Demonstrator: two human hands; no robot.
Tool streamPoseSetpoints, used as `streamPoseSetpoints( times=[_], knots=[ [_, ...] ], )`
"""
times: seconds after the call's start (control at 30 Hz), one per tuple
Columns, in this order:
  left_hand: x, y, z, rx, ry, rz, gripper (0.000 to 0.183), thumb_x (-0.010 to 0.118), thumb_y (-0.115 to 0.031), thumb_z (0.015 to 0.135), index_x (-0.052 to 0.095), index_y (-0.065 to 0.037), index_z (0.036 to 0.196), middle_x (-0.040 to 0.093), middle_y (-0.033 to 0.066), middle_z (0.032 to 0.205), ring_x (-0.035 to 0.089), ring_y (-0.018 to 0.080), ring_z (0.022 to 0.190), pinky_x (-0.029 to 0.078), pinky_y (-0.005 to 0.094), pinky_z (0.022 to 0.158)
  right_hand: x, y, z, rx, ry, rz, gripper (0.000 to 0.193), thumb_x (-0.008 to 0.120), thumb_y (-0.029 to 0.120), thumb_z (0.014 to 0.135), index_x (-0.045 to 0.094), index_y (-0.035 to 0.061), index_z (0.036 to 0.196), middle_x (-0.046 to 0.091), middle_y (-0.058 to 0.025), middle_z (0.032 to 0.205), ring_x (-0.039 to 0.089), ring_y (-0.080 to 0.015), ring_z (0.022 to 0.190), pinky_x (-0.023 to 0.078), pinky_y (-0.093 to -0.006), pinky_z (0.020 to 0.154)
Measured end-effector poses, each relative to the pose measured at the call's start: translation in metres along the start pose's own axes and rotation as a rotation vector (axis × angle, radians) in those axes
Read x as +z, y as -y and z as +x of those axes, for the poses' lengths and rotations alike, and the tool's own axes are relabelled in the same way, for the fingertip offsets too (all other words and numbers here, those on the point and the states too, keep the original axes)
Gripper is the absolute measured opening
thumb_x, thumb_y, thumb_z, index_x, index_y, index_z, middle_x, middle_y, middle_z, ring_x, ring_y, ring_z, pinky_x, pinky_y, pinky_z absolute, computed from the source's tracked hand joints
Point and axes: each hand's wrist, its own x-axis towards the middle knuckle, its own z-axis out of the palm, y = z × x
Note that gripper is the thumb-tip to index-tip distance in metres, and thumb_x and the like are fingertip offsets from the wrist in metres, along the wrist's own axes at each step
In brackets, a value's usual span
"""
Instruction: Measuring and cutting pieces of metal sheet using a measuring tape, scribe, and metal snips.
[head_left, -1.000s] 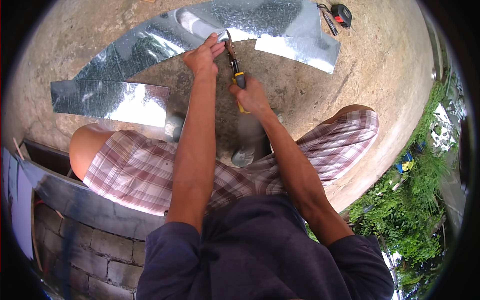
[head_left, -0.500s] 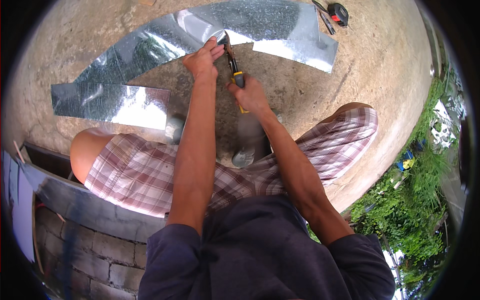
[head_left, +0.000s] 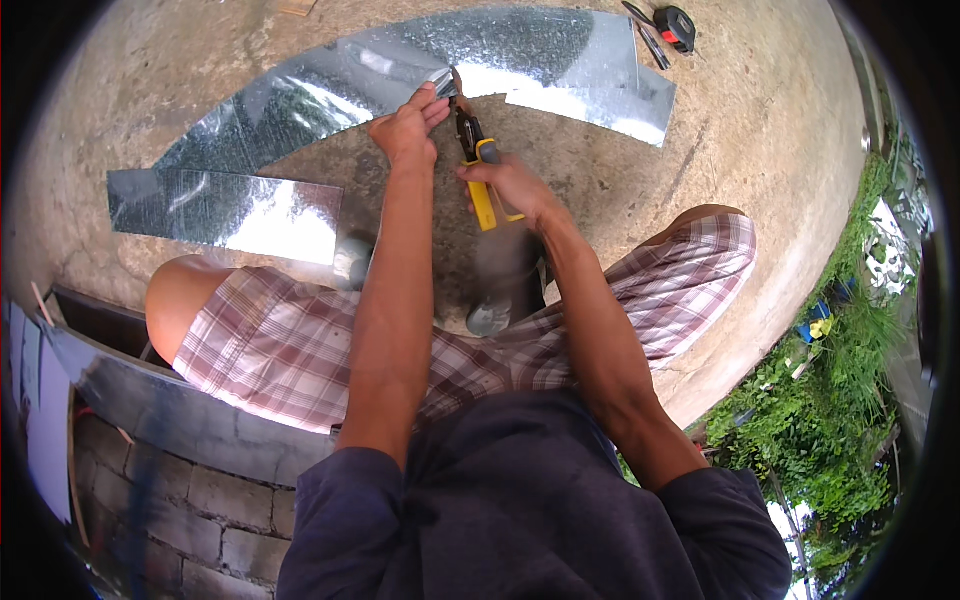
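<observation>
A shiny galvanized metal sheet (head_left: 530, 45) lies on the concrete floor, reaching from far left to far right. My left hand (head_left: 408, 128) pinches its near edge around the middle, where a narrow bit of metal is bent up. Just right of that, my right hand (head_left: 510, 185) grips tin snips (head_left: 482, 195) with yellow and grey handles. The handles are spread apart. The snips' jaws are at the sheet's near edge, beside my left fingertips; how far they reach over the metal is hard to make out.
A loose rectangular metal piece (head_left: 225, 215) lies at the left. At the far right are a black and red tape measure (head_left: 675, 28) and a dark pen-like tool (head_left: 652, 46). Green plants (head_left: 810, 420) grow beyond the concrete edge. A concrete block wall (head_left: 190, 500) is at the lower left.
The snips' handles have spread wider in my right hand, which has shifted slightly right and nearer. The sheet's middle has settled flatter. My left hand stays nearly in place.
</observation>
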Motion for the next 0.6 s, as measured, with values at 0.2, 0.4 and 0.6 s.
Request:
streamPoseSetpoints(
  times=[0.2,0.4,0.6],
  knots=[
    [0.0,0.0,-0.002,-0.001,0.006,0.007,0.018,0.074,0.006,0.075,0.063,0.015,0.086,0.067,0.0208,0.082,0.068,0.0305,0.064,0.061,0.0368,0.057,-0.003,0.003,0.001,0.009,0.004,0.058,0.029,0.07,0.027,0.076,0.061,-0.0009,0.081,0.062,-0.0098,0.069,0.062,-0.0206,0.06,0.048,-0.0342,0.055],
    [0.0,-0.001,-0.003,-0.005,0.017,-0.018,0.018,0.074,0.007,0.074,0.062,0.016,0.085,0.066,0.0217,0.082,0.068,0.0308,0.064,0.061,0.0373,0.057,0.002,-0.004,0.014,-0.033,-0.095,-0.131,0.034,0.067,0.031,0.075,0.063,-0.0027,0.075,0.064,-0.0134,0.068,0.065,-0.0231,0.062,0.049,-0.0351,0.058],
    [0.0,-0.001,-0.002,0.012,0.017,-0.006,0.019,0.074,0.007,0.074,0.062,0.016,0.085,0.066,0.0224,0.082,0.068,0.0311,0.064,0.061,0.0383,0.057,0.004,-0.009,0.019,-0.086,-0.143,-0.298,0.038,0.064,0.036,0.075,0.065,-0.0022,0.073,0.067,-0.015,0.066,0.068,-0.0263,0.068,0.052,-0.037,0.067]
  ],
)
